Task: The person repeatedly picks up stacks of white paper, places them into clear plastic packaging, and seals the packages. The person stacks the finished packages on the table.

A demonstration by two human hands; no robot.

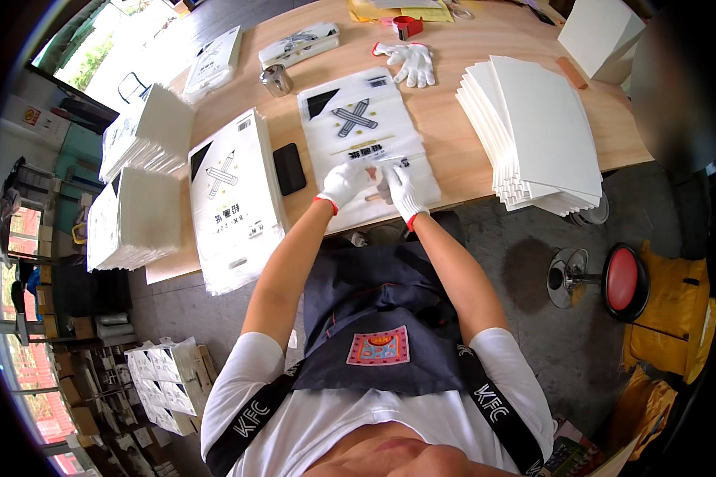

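In front of me at the table's near edge lies a clear plastic bag (350, 87) printed with crossed pencils. My left hand (345, 183), in a white knit glove with a red cuff, has its fingers pinched on the film near the lower end. Beside it my right hand (401, 191), gloved the same way, also grips the film, fingertips close to the left ones. Glare hides the exact fold between them. Left of the bag lies a black phone (289, 168), then a stack of printed plastic bags (235, 199) overhanging the edge.
A tall stack of white paper (533, 135) stands at right, slightly fanned. Bagged packs (147, 127) are piled at far left. Farther back are a metal tin (276, 80), a spare glove (410, 63) and a red tape dispenser (407, 29). A red-seated stool (624, 282) stands right.
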